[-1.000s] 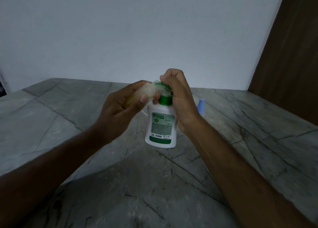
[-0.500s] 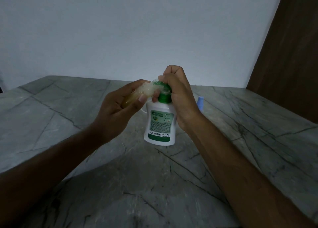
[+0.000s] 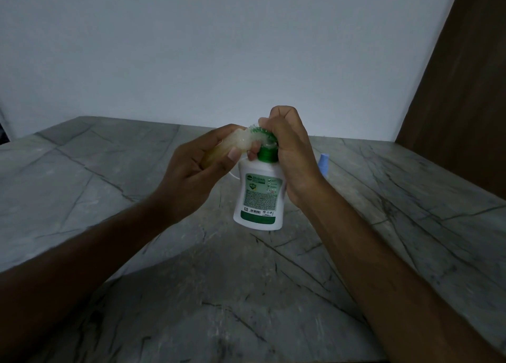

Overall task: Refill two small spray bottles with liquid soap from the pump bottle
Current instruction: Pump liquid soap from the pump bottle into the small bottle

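Two bare forearms in view, no sleeves. Left hand (image 3: 191, 176) and right hand (image 3: 291, 154): no rings, watch or gloves; short nails.

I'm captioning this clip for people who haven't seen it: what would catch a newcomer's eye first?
The white pump bottle with its green top, held up at centre frame above the grey marble table, draws the eye first. The right hand grips its pump head, while the left hand holds a small clear bottle tilted against the nozzle. Behind the right wrist, a small pale blue object peeks out on the table.
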